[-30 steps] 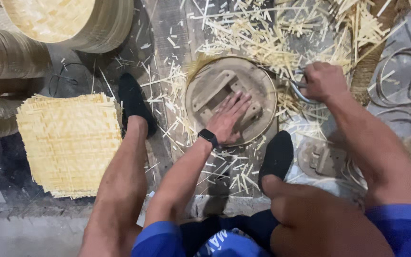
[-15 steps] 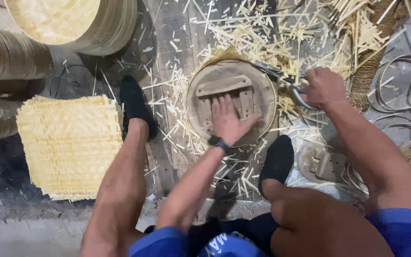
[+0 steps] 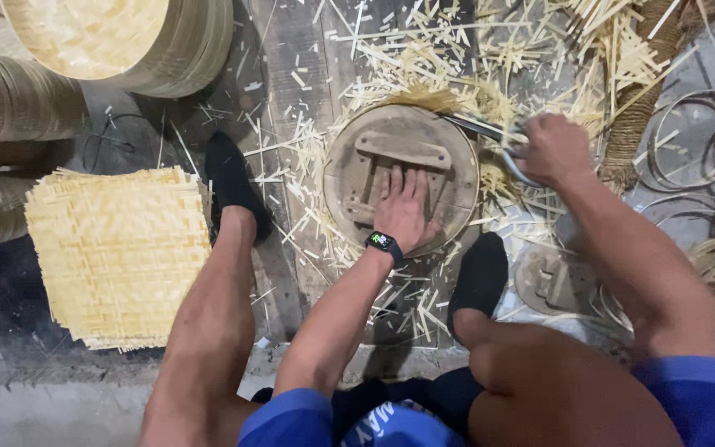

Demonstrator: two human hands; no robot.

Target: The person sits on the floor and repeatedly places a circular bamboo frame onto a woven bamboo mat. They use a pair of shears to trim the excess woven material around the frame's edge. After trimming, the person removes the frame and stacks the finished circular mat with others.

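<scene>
While you sit low with a foot planted either side of the work, your left hand lies flat, fingers spread, on the round wooden form, and that looks meant to pin the woven bamboo under it to the floor; only a frayed yellow edge of the weave shows past the far rim. Your right hand is closed around the looped handles of the shears, whose blades run along the form's upper right rim, so the disc seems to serve as a cutting guide. To your left, a stack of square mats lies within easy reach. Farther off, offcuts litter the planks past the form, finished round trays are stacked top left, and hoops lie at right.
</scene>
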